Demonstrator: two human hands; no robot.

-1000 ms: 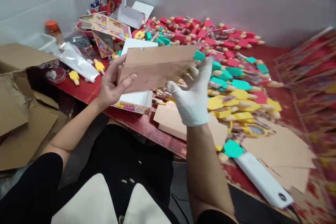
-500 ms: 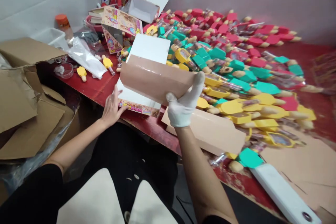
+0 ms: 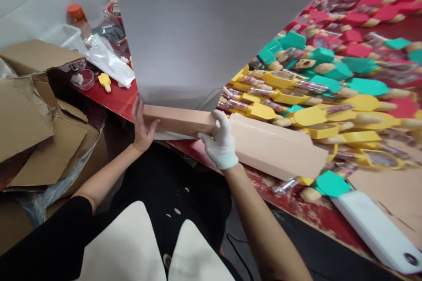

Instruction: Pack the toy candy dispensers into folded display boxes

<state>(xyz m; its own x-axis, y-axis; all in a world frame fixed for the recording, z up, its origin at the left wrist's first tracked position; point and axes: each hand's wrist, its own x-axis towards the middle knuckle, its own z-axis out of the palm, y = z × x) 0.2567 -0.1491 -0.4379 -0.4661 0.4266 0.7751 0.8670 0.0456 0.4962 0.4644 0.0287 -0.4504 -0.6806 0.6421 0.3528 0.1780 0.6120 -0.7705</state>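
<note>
Between my two hands lies a pinkish-tan folded card piece [image 3: 180, 119], shaped like a long narrow tray. My bare left hand [image 3: 143, 127] grips its left end, thumb in front and fingers behind. My right hand [image 3: 219, 137], in a white glove, is closed on its right end. A large grey-white panel [image 3: 184, 30] rises behind the card and hides the middle of the table; how it joins the card cannot be made out. A pale sheet edge shows under the card. Another tan card piece [image 3: 277, 147] lies right of my gloved hand.
Yellow [image 3: 306, 115], green [image 3: 332, 72] and red [image 3: 356, 18] toy-like items with wooden ends cover the right side. A white device [image 3: 376, 230] lies at the front right. Cardboard boxes [image 3: 26, 118] stand left, near a white plastic bag [image 3: 107, 59] and an orange-capped bottle [image 3: 77, 17].
A large grey-white panel now stands up across the middle. The tan card is lower and more level, and my left hand has moved from the box front to the card's left end.
</note>
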